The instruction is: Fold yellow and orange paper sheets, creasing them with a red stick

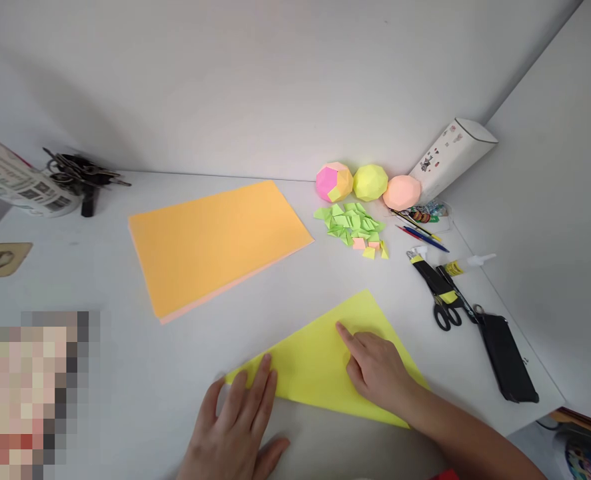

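A yellow sheet of paper point(310, 367) lies on the table in front of me, folded to a shape with a narrow left point. My left hand point(232, 417) rests on that left end, fingers stretched out flat, thumb apart over the table. My right hand point(380, 367) lies on the right part of the sheet. Its index finger is stretched out and touches the paper near the upper edge, while the other fingers curl loosely with nothing visible in them. Beyond the sheet is a stack of orange paper point(220, 247).
Small folded green paper pieces point(352, 223) lie before three paper balls point(370, 183). At right are black scissors point(445, 312), a utility knife point(432, 277), pens point(425, 238), a glue bottle point(462, 265), a black case point(508, 357) and a white box point(452, 157). Keys point(82, 173) lie at back left.
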Demonstrator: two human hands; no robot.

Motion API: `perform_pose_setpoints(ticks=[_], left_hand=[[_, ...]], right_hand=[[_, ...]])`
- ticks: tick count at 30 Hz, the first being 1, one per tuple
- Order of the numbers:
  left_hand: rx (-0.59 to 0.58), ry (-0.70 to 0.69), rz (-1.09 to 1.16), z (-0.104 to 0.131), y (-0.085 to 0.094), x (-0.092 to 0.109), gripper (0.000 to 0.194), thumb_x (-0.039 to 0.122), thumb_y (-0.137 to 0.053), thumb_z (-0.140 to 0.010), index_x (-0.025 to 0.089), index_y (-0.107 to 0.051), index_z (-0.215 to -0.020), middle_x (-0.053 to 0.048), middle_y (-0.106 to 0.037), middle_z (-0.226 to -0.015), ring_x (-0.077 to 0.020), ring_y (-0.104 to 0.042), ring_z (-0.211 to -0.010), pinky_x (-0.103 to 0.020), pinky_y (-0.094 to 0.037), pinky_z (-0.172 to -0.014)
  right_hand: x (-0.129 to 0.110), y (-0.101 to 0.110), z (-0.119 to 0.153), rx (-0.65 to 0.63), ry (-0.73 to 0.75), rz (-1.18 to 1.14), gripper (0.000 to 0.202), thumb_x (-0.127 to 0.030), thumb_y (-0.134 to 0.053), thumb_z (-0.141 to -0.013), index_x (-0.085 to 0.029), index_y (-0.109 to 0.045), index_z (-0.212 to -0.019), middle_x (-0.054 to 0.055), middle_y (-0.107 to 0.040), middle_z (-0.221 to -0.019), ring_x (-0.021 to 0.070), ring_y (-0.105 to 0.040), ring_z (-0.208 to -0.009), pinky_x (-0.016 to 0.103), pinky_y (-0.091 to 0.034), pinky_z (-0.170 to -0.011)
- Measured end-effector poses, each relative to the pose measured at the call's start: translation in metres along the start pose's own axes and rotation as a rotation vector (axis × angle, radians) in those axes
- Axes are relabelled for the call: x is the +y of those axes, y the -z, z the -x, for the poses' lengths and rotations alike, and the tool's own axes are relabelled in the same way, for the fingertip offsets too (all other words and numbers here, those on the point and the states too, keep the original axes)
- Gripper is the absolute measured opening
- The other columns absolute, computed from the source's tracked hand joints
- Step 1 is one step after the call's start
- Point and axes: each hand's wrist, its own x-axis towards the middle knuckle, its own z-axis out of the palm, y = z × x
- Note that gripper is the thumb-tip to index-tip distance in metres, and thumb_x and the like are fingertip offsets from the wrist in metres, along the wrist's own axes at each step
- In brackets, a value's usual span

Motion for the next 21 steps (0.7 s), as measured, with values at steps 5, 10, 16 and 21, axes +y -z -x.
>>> perform_pose_setpoints(ticks=[5,10,16,21], left_hand=[[0.011,-0.007,0.002,0.002,-0.003,0.001,0.067,0.064,-0.046,-0.083,0.014,-0.061,-0.125,-0.013,-0.045,-0.144,-0.0365,-0.047,-0.117,-0.057,-0.03,-0.1],[0.01,-0.008,-0.021,0.003,-0.007,0.005,0.067,0.061,-0.043,-0.086,0.011,-0.058,-0.128,-0.015,-0.044,-0.144,-0.0358,-0.044,-0.121,-0.057,-0.026,-0.103],[-0.007,0.008,-0.099,0.003,-0.003,0.01,0.068,0.065,-0.043,-0.086,0.013,-0.058,-0.128,-0.015,-0.045,-0.144,-0.0332,-0.037,-0.129,-0.05,-0.022,-0.107],[-0.032,0.012,-0.122,0.003,0.0,0.01,0.071,0.067,-0.043,-0.085,0.014,-0.056,-0.13,-0.013,-0.044,-0.145,-0.0328,-0.037,-0.129,-0.049,-0.022,-0.107]], right_hand=[[0.0,0.0,0.0,0.006,0.003,0.008,0.056,-0.008,-0.037,-0.08,-0.007,-0.04,-0.136,0.003,-0.056,-0.07,0.0172,-0.05,-0.064,0.028,-0.033,-0.054],[0.002,0.001,-0.001,0.018,0.023,0.006,0.056,-0.008,-0.036,-0.081,-0.007,-0.039,-0.137,0.003,-0.057,-0.07,0.0173,-0.053,-0.063,0.028,-0.035,-0.053],[0.008,-0.002,-0.001,0.108,0.079,0.011,0.062,-0.007,-0.035,-0.084,-0.012,-0.028,-0.145,0.001,-0.055,-0.067,0.0165,-0.053,-0.059,0.026,-0.035,-0.051],[0.011,-0.004,-0.002,0.115,0.088,0.034,0.064,-0.009,-0.034,-0.085,-0.015,-0.022,-0.148,-0.001,-0.054,-0.065,0.0154,-0.053,-0.056,0.024,-0.032,-0.047]])
